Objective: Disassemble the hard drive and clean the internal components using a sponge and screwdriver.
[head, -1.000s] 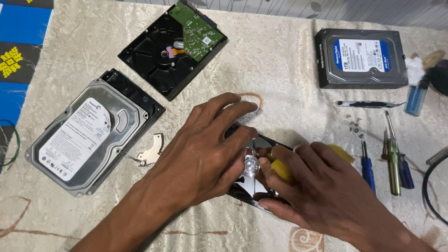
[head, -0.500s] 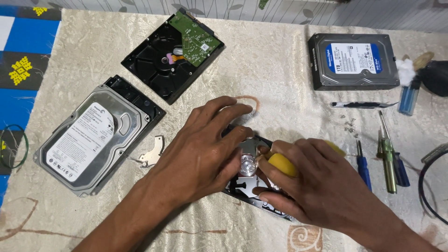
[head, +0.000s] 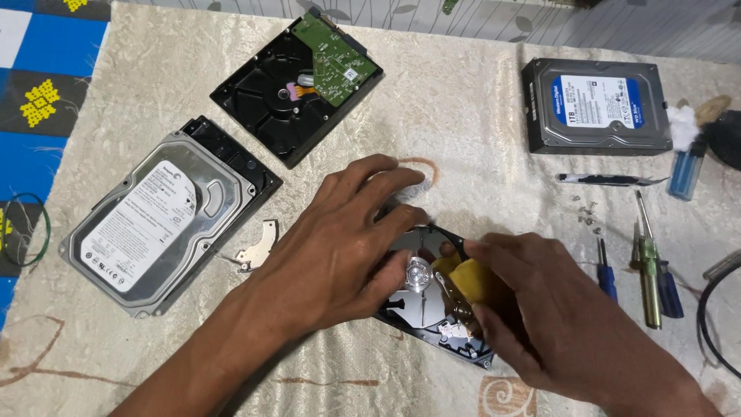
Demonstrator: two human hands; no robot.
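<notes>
An opened hard drive with a shiny platter lies on the cream cloth in front of me. My left hand lies flat over its left half, fingers spread, pressing the drive's body down. My right hand is closed on a yellow cloth and holds it against the platter beside the silver hub. The drive's near right corner is partly hidden under my right hand.
A silver-lidded drive, a black drive with a green circuit board and a blue-labelled drive lie around. A metal bracket, screwdrivers, small screws, tweezers and a blue lighter lie nearby. A black cable curls at right.
My right hand and the yellow cloth slid right and back off the platter's middle, uncovering the hub and the shiny disc. My left hand stayed on the drive.
</notes>
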